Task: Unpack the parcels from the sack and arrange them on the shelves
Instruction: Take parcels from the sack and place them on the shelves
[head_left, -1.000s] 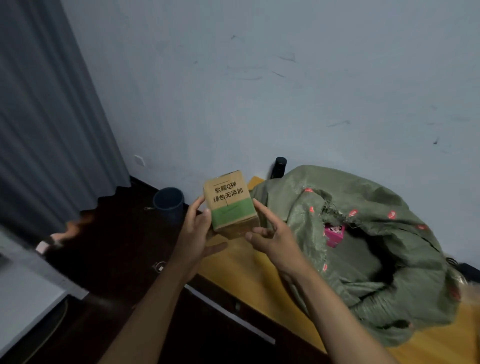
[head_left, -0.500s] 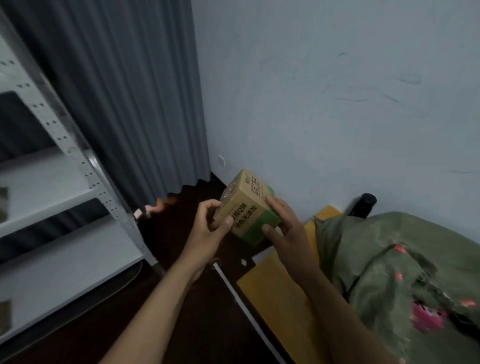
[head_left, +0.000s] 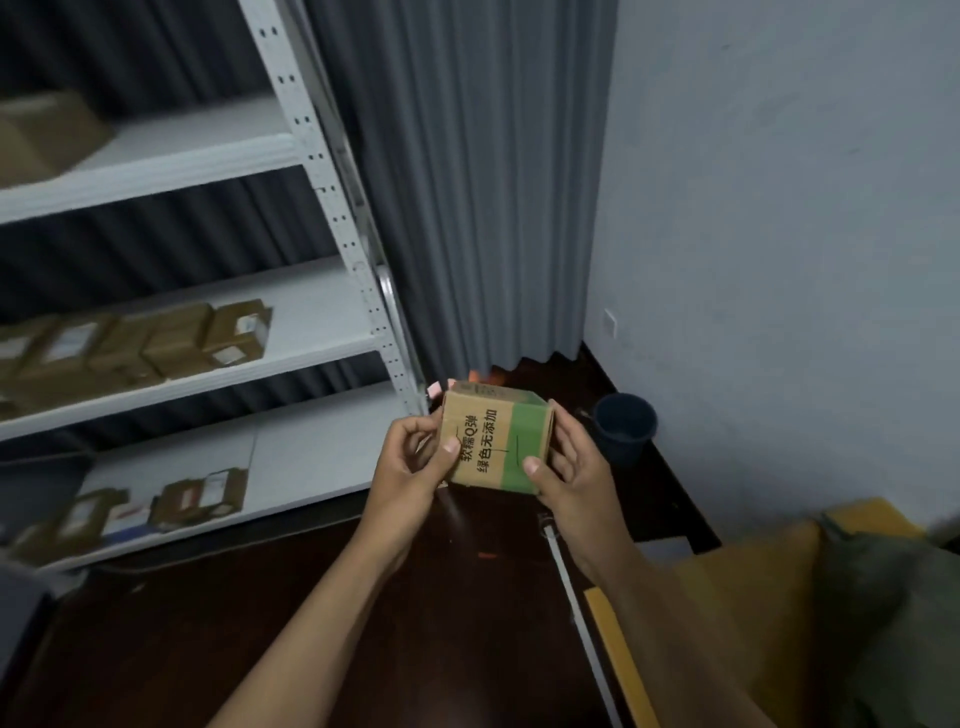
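Note:
A small cardboard parcel (head_left: 493, 441) with a green band and black printed characters is held in mid-air between both hands. My left hand (head_left: 410, 467) grips its left side, thumb on the front face. My right hand (head_left: 571, 467) grips its right side, thumb on the green band. The white metal shelves (head_left: 322, 332) stand to the left, just beyond the parcel. The middle shelf carries a row of brown parcels (head_left: 171, 343); the bottom shelf holds a few more parcels (head_left: 200, 496). The green sack (head_left: 893, 613) shows only at the lower right edge.
A grey curtain (head_left: 483, 182) hangs behind the shelves' upright post. A dark bucket (head_left: 623, 428) stands on the dark floor by the white wall. A yellow surface (head_left: 727, 597) lies under the sack. A large box (head_left: 41, 135) sits on the upper shelf.
The view has swung left from the sack to the shelves. Both hands carried the parcel along and turned it, so its printed face now points toward me.

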